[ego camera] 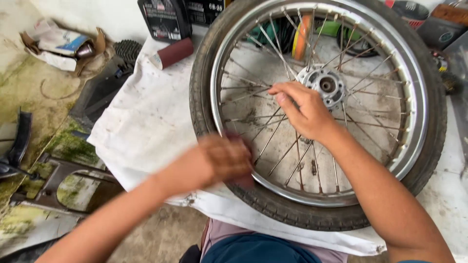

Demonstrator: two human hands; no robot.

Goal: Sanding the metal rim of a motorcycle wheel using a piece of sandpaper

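Spoked wheel [319,112], with black tyre [312,219] and bright metal rim [414,97]; lies flat on a white cloth [146,122] spread over the table, filling the upper right and middle of the view; hub [327,86] at the centre, thin spokes running out to the rim, dirt showing on the cloth between them

Right hand [302,109]; rests on the spokes just beside the hub, palm down; fingers [285,92] bent and close together, tips on or about one spoke, whether pinching it cannot be told

Left hand [225,158]; blurred, at the near left part of the rim where rim meets tyre; fingers curled in, something dark reddish under them, its kind too blurred to tell

Roll of reddish-brown sandpaper [171,52]; on the cloth at the upper left, just outside the tyre, well apart from both hands

Black oil bottle [165,18]; upright behind the roll, at the top edge

Orange and green items [304,34]; seen through the spokes at the far side, kind unclear

Floor [39,107]; at left, mossy and stained; crumpled paper and scrap [58,44] lying on it; a dark metal frame part [63,180] lower left
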